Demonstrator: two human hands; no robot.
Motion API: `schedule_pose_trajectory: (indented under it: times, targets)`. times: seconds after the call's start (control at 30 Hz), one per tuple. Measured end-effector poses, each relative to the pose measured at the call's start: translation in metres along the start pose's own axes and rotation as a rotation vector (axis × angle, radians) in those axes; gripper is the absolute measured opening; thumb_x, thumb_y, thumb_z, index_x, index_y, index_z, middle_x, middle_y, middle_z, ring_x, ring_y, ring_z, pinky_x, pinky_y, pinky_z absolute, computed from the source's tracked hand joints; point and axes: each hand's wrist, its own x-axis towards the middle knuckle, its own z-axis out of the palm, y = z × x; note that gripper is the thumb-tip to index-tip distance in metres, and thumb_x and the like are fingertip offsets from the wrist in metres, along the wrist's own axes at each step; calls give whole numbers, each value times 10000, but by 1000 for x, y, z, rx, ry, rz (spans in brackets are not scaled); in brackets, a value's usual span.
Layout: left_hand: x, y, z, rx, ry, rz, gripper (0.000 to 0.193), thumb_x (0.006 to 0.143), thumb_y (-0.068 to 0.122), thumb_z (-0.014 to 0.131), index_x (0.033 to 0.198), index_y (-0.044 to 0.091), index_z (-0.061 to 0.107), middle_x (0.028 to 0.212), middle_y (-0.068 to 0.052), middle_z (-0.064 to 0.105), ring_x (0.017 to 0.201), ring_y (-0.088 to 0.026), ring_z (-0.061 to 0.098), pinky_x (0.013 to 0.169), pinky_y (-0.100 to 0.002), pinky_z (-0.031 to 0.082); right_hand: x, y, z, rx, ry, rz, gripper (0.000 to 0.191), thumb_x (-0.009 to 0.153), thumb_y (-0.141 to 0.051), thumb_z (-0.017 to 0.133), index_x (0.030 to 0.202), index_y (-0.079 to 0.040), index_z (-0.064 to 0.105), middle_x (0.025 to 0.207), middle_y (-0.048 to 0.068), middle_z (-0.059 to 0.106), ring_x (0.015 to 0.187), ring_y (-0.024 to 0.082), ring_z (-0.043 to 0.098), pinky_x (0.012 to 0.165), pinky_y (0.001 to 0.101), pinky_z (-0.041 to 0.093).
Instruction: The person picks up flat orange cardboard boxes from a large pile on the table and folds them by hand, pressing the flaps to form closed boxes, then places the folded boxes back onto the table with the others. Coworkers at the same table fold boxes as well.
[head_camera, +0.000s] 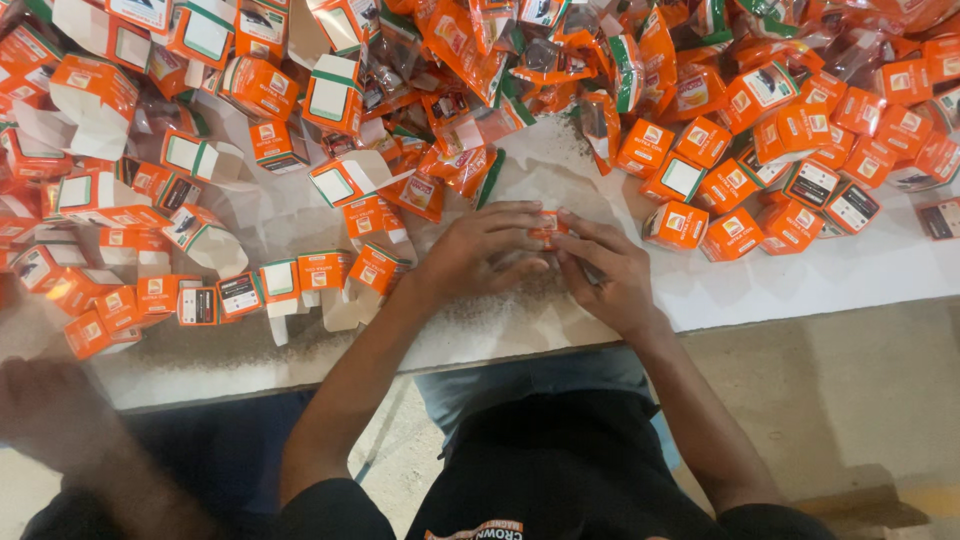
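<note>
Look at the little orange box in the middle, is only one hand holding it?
No, both the left hand and the right hand grip the small orange box between their fingertips.

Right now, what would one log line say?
left hand: on small orange box | right hand: on same box | white table: orange boxes heaped

White table (800, 280) before me, dusted with dark powder (520, 290). Open orange cartons (215, 295) lie on my left, closed orange boxes (735, 235) on my right, orange sachets (500, 60) heaped along the far side.
</note>
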Motion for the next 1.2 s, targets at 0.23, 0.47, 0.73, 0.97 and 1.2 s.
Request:
schedule_pose_trajectory:
  times: [0.23,0.47,0.73,0.97,1.2]
  targets:
    - [6,9,1,224,-60,50,305,819,135,850,1087,119,706,1355,-45,645,1373,-281,581,1102,-424,510,0,4,-6,-99,-91,-60,379,767,-49,819,1136,-102,752,1431,213,607,1105,323,684,934,406,566]
    - [1,31,-59,782,386,-138,447,905,196,835,1306,88,670,1413,-154,574,1398,-377,476,1182,-570,414,11,-14,-44,-306,271,-45,320,895,-41,870,1159,-77,691,1354,163,642,1097,316,678,937,405,570]
    - [-13,40,-116,929,456,-313,367,912,101,828,1237,41,670,1471,-126,579,1442,-385,511,1202,-508,432,51,-34,-28,-317,140,-80,358,997,-131,757,1330,-117,627,1332,115,665,1220,336,664,1079,440,529]
    - [-5,69,-54,267,427,-289,310,895,102,794,1155,-26,682,1349,-149,624,1200,-308,679,945,-391,605,101,-28,87,-307,-152,-81,611,878,-197,738,1442,-210,502,1318,130,581,1108,362,668,771,475,566]
    - [-11,54,-20,153,280,-215,469,781,191,901,1195,82,710,1306,-130,586,1192,-312,642,1008,-395,574,21,-16,-4,-38,-139,346,422,910,-113,741,1303,-112,587,1108,132,707,935,278,743,767,398,591]
